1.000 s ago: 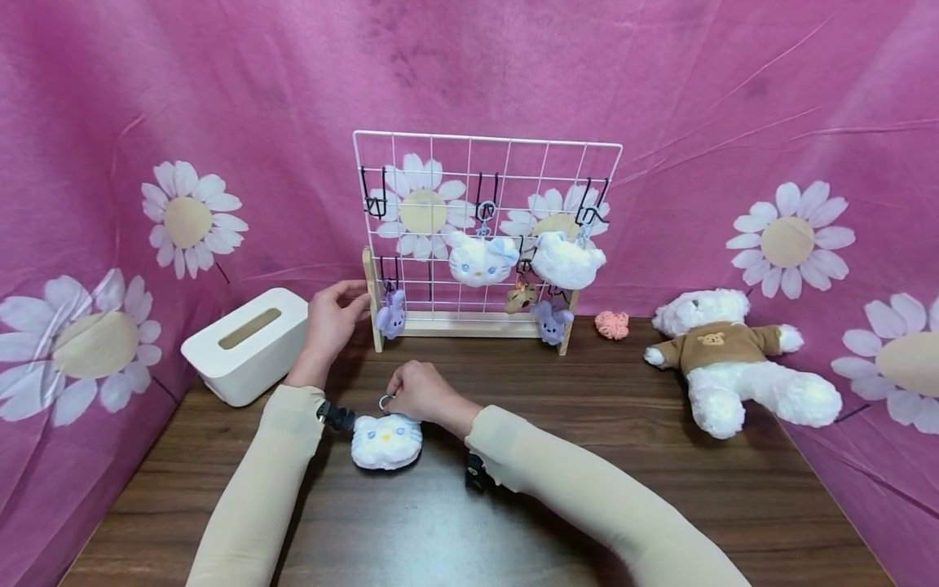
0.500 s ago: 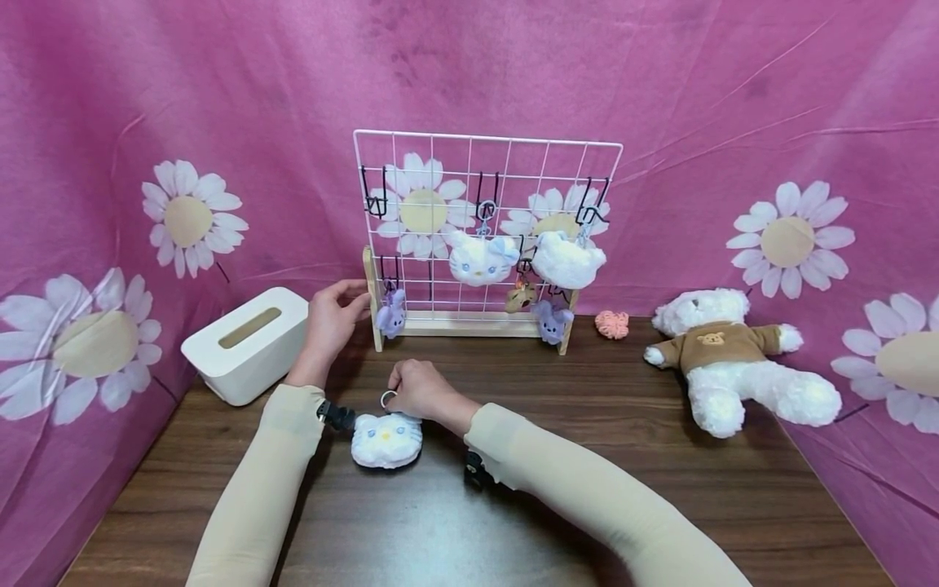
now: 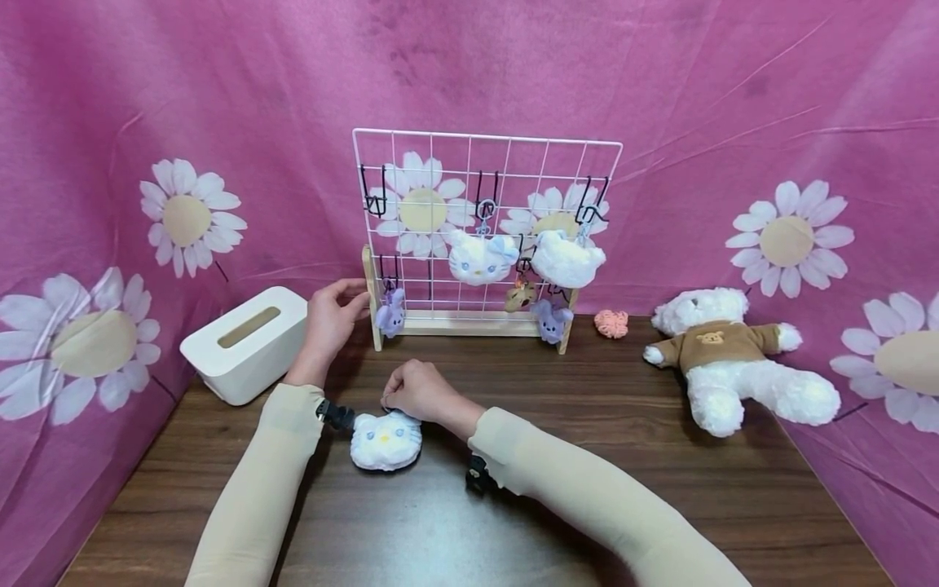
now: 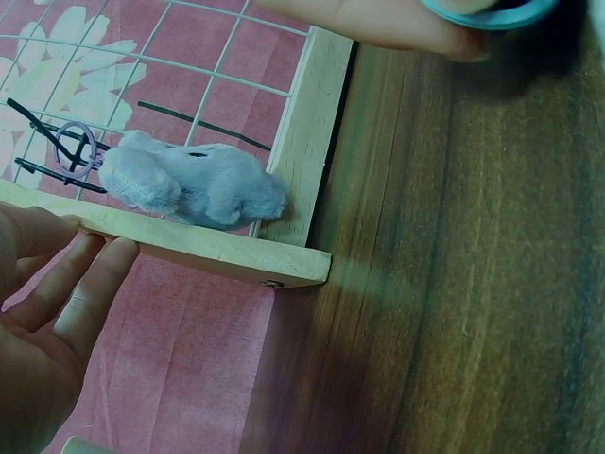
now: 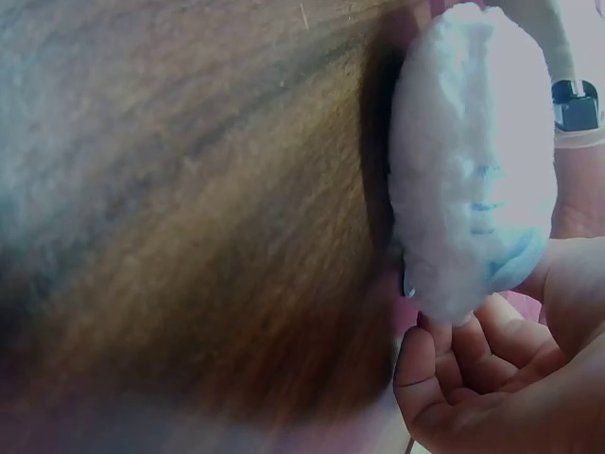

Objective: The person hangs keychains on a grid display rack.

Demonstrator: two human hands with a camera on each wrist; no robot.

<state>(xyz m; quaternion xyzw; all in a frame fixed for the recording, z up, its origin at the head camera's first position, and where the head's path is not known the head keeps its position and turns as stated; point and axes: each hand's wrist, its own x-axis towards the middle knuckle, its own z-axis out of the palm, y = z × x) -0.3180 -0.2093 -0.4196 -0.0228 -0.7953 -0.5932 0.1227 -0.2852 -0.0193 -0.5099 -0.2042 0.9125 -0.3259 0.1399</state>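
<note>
My right hand [image 3: 429, 395] pinches at the top of a white cat-face plush keychain [image 3: 385, 444], which sits low over the table. In the left wrist view, a light blue ring [image 4: 496, 19] shows by the right hand's fingers. The right wrist view has the plush [image 5: 468, 161] from its side, fingertips right at its edge. My left hand [image 3: 332, 319] rests its nearly straight fingertips against the outer edge of the display rack's left wooden post [image 4: 208, 251]. Just inside that post hangs a purple plush charm [image 4: 194, 180] on a black hook.
On the white wire grid [image 3: 506, 140] hang two more white plush keychains [image 3: 482, 259], a brown charm [image 3: 521, 297] and another purple charm [image 3: 552, 319]. A black hook [image 3: 375, 196] at upper left holds nothing. Around stand a tissue box [image 3: 245, 346], a pink ornament [image 3: 611, 324] and a teddy bear [image 3: 722, 350].
The right hand's fingers have shifted slightly at the keychain's ring, which showed earlier and is now mostly hidden in the head view. The left hand stays at the post.
</note>
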